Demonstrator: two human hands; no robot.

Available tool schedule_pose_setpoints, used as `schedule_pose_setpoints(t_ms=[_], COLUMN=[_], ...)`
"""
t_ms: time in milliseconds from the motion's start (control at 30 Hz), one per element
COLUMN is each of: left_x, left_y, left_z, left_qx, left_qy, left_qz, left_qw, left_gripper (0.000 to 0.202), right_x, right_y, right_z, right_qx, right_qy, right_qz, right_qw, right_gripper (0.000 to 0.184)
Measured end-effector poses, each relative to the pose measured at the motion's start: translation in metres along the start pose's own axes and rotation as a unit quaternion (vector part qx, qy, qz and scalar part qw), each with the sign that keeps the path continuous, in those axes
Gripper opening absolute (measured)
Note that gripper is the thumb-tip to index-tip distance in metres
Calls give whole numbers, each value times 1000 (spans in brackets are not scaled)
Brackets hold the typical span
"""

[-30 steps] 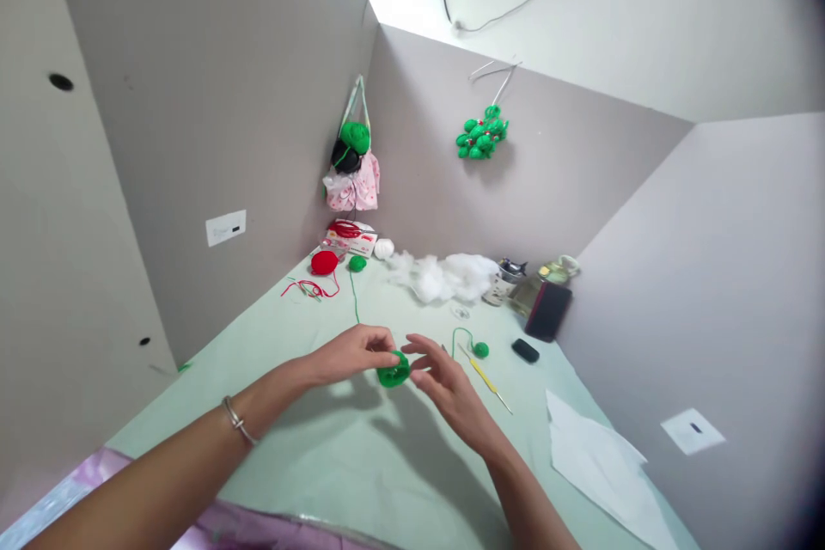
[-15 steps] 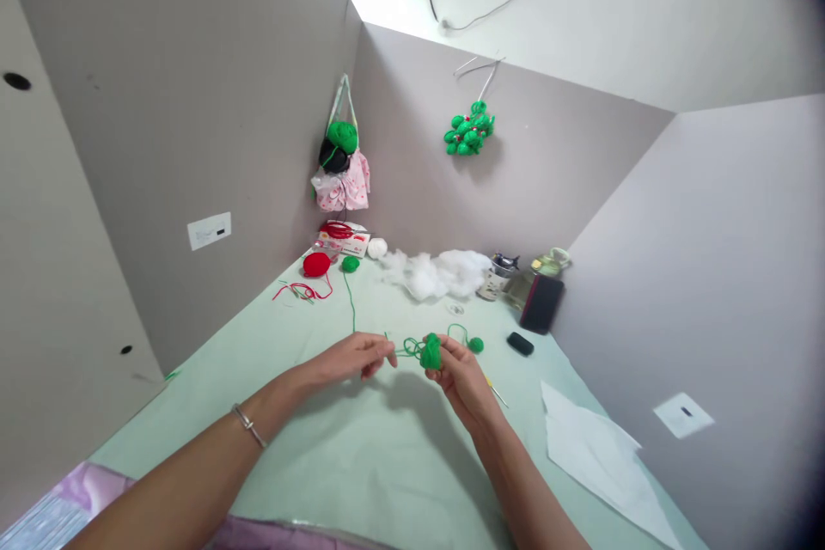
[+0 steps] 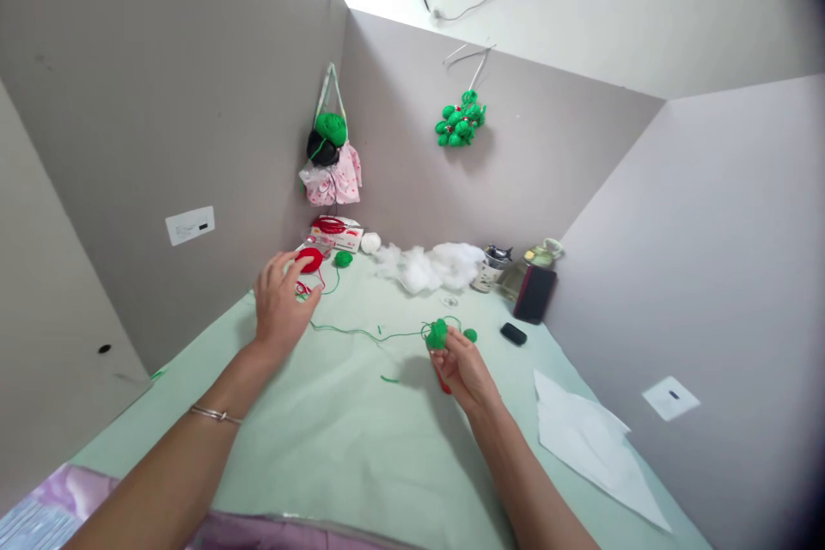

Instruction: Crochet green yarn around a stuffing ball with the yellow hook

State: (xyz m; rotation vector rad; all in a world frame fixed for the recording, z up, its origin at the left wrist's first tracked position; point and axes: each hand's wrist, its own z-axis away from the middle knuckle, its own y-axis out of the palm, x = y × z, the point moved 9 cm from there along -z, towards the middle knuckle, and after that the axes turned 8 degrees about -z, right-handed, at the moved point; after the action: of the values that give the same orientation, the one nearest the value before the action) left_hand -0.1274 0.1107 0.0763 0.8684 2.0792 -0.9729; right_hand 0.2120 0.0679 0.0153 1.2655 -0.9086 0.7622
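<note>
My left hand reaches to the back left with thumb and fingers apart. It is over or beside a red yarn ball; I cannot tell whether it touches. Some loose red yarn shows between thumb and fingers. My right hand pinches a small green crochet piece. A green strand trails from this piece leftward across the cloth. Below the right hand shows a slim red thing, mostly hidden by the fingers. A small green yarn ball lies just behind that hand.
White stuffing lies at the back, with another green yarn ball to its left. A phone leans at the right, near a small black object. White sheets lie front right. A short green yarn scrap rests mid-table.
My left hand has left the green yarn and moved left to the red ball. The green strand now lies on the cloth. A slim red thing now shows under my right hand.
</note>
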Motion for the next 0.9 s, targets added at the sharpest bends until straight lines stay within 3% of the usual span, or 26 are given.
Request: schedule_pose_setpoints(t_ms=[100, 233, 367, 467, 633, 767, 900], left_x=[-27, -47, -49, -44, -34, -24, -7], left_y=[38, 85, 109, 119, 118, 101, 78], left_z=[28, 70, 89, 94, 89, 70, 46], left_qx=[133, 312, 396, 433, 412, 337, 234], left_qy=[42, 38, 9, -16, -70, -144, -225], left_qz=[39, 121, 199, 241, 296, 368, 471], left_qw=[990, 942, 896, 869, 859, 854, 820], left_gripper=[30, 34, 44, 37, 21, 17, 11], right_x=[-6, -12, -20, -26, -30, -28, -25], right_y=[12, 32, 45, 49, 47, 38, 26], right_z=[7, 19, 28, 30, 26, 19, 12], right_qx=[23, 73, 113, 129, 127, 105, 73], right_qy=[23, 56, 80, 91, 92, 74, 55], right_qz=[4, 20, 38, 49, 55, 51, 46], right_qw=[999, 996, 990, 986, 986, 990, 995], right_gripper=[28, 25, 28, 30, 32, 29, 30])
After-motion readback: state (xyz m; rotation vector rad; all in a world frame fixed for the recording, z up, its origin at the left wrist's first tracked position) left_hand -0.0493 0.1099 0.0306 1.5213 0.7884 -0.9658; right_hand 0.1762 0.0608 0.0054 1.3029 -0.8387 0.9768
